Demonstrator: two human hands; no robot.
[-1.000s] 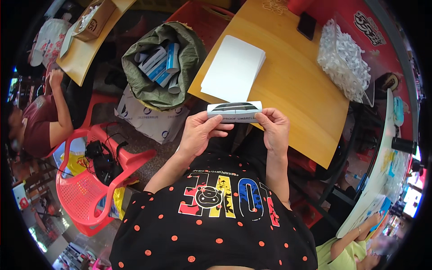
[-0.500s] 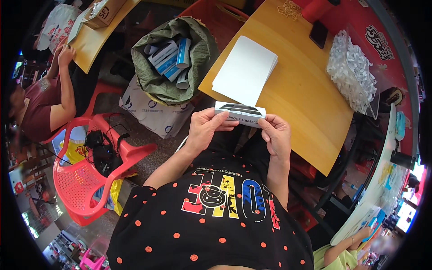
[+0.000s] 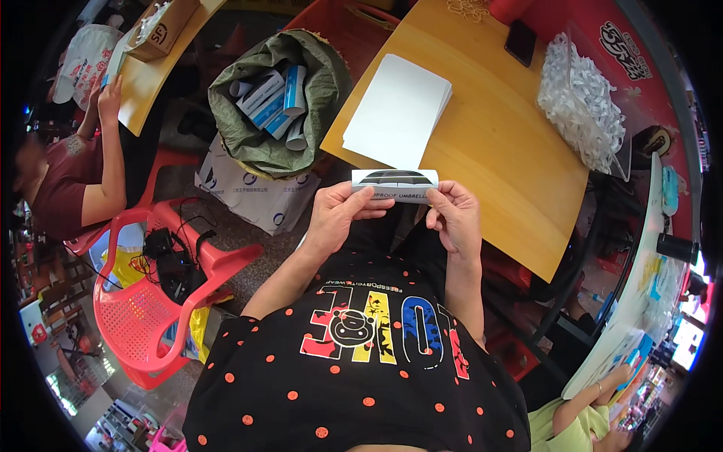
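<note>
Between my two hands, in front of my waist, is a curled printed paper sleeve (image 3: pixel 398 185). It is white and pale grey with a black umbrella picture and dark lettering on the side facing up. My left hand (image 3: pixel 334 216) pinches its left end, thumb on top and fingers underneath. At the other end my right hand (image 3: pixel 457 217) grips it between thumb and fingers. Just beyond the sleeve, on the wooden table (image 3: pixel 512 166), lies a stack of white sheets (image 3: pixel 399 109). Several rolled blue-and-white paper sleeves (image 3: pixel 279 102) lie in a green woven sack (image 3: pixel 324 83) to the left.
A clear bin of white clips or strips (image 3: pixel 580 105) and a phone (image 3: pixel 520 42) sit on the table's far right. Left of me a red plastic chair (image 3: pixel 139 324) holds black cables. One person (image 3: pixel 75 177) works at the upper left, another (image 3: pixel 576 418) at the lower right.
The sleeve now lies more level, with its umbrella picture showing more fully; both hands keep their hold. The whole view has shifted slightly. The person at upper left has raised a sheet.
</note>
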